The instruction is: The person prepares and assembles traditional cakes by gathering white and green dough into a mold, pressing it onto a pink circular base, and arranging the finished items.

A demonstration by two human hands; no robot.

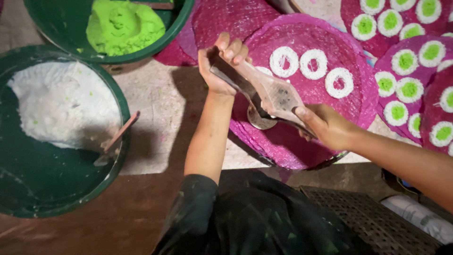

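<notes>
Head view, looking down on a worn tabletop point(155, 94).

Both hands grip one tool: a wooden mould point(264, 92) with a long handle. Left hand point(222, 66) is closed around the upper handle end, fingers curled over the top. Right hand point(325, 126) is closed on the lower end, thumb lying along the wood. Neither hand is free.

Mould long axis: runs diagonally, from the left hand at upper left down to the right hand at lower right. A round metal cup point(260, 119) shows under the mould's middle, facing down, just above or touching the tray; contact cannot be told.

Mould sits over the near-left part of a round magenta tray point(283, 146). Three white rings point(312, 63) lie on that tray beyond the mould, toward the far edge of the tabletop and to the right of the left hand. Right hand is nearer the bare near part of the tray; left hand is nearer the rings.

Around: green basin of white powder point(61, 104) at the left edge, a scoop point(115, 139) leaning inside it. Second basin with green powder point(122, 26) at the far left corner. More trays with green-centred rings point(401, 61) at the far right.
</notes>
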